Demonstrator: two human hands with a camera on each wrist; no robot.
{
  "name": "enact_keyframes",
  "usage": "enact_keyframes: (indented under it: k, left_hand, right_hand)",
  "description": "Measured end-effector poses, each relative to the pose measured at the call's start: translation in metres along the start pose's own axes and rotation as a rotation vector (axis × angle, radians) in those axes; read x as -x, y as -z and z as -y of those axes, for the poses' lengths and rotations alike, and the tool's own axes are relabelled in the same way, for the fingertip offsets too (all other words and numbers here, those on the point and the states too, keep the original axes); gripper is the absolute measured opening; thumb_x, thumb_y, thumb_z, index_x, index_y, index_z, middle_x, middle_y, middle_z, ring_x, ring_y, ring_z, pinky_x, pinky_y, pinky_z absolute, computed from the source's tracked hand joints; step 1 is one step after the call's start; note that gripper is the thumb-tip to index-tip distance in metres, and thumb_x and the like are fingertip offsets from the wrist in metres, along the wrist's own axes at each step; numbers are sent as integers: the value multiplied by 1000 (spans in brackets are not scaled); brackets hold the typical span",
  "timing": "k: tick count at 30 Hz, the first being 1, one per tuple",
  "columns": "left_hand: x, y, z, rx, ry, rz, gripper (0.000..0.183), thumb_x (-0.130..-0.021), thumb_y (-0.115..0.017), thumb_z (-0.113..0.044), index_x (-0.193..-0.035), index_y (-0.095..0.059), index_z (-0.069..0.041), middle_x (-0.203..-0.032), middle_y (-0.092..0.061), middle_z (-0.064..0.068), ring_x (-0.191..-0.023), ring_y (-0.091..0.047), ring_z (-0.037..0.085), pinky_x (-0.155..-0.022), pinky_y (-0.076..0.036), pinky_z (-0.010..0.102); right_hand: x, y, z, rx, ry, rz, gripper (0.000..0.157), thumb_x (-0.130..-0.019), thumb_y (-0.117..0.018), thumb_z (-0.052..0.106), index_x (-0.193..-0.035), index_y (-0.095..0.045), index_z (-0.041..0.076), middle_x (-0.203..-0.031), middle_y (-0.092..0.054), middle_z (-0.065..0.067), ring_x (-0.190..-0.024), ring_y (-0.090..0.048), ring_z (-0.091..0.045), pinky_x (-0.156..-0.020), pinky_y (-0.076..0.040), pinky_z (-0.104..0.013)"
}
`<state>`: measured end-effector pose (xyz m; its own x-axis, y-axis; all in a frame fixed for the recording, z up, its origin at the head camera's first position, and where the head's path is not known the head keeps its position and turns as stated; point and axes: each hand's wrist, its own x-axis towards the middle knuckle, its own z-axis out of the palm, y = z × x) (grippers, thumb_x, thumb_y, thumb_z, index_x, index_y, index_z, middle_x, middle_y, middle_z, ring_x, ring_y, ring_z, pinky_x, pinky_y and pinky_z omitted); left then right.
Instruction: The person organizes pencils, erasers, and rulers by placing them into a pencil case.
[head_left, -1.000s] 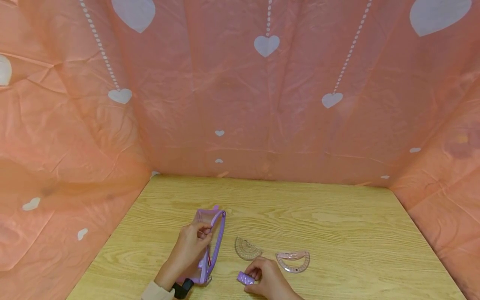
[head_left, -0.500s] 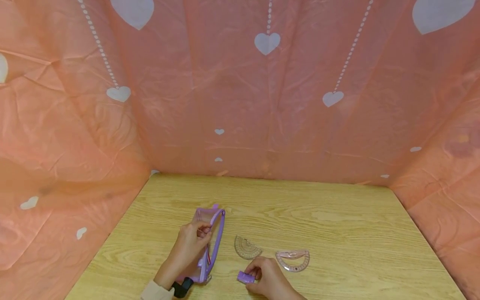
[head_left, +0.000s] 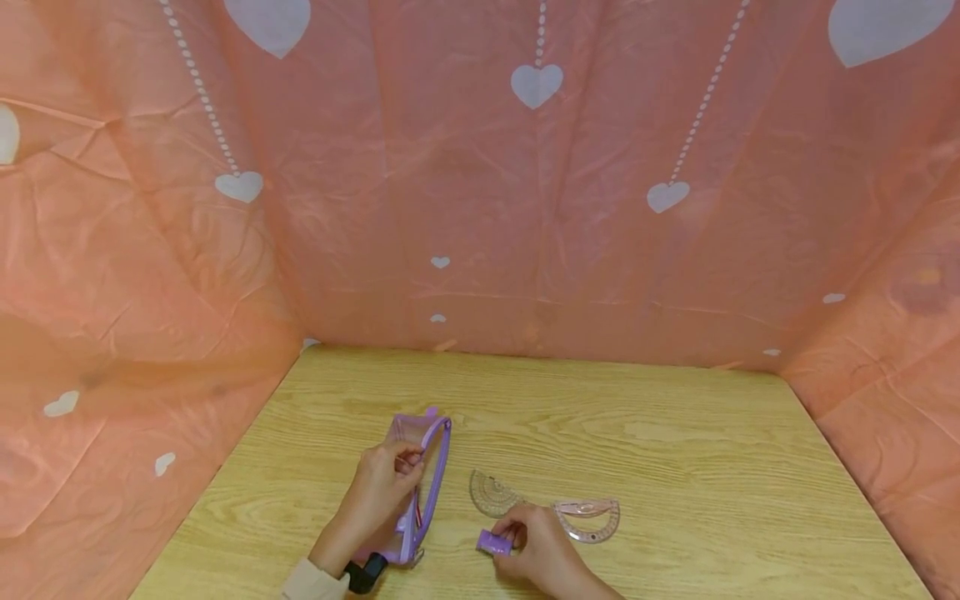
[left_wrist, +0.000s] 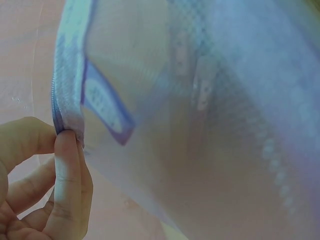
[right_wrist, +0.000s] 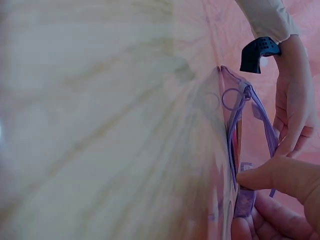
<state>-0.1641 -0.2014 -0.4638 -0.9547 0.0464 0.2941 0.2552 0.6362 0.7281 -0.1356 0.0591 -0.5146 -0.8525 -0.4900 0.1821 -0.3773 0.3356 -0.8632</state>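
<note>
My left hand (head_left: 378, 487) pinches the zipper edge of a purple mesh pencil pouch (head_left: 432, 504) and holds its mouth apart. In the left wrist view, thumb and fingertips grip the zipper band (left_wrist: 70, 95), with a small purple tab beside it. Slim items, one of them reddish, show inside the pouch. To the right of the pouch, my right hand (head_left: 543, 550) holds a small shiny purple block (head_left: 493, 542) between thumb and fingers, low over the table. The right wrist view shows the thumb across this block (right_wrist: 245, 202); its exact kind is unclear.
A clear round-edged protractor (head_left: 493, 494) lies just beyond my right hand, partly covered by it. Another protractor, pinkish and clear (head_left: 588, 521), lies to its right. The wood-grain table (head_left: 637, 425) is enclosed by an orange heart-patterned sheet (head_left: 480, 208).
The right hand has shifted slightly right and away from me with the purple block, covering more of the nearer protractor. My left hand keeps its grip on the pouch.
</note>
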Motion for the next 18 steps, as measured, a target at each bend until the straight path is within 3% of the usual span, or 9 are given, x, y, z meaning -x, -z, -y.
enact_keyframes:
  k: [10, 18]
  left_hand:
    - [1, 1, 0, -15, -72, -23, 14, -79, -73, 10, -93, -72, 6, -77, -66, 1, -65, -62, 8, -56, -54, 19]
    - [1, 1, -1, -10, -5, 8, 16, -80, -73, 11, -95, -72, 5, -78, -66, 1, -67, -64, 11, -59, -54, 18]
  right_hand:
    - [-10, 6, 5, -7, -6, -33, 26, -69, -82, -10, -87, -72, 5, -80, -64, 5, -68, -57, -5, -59, -53, -20]
    - [-20, 6, 7, 11, 8, -46, 25, -70, -84, -8, -88, -72, 5, -81, -65, 3, -69, -58, -6, -59, -53, -20]
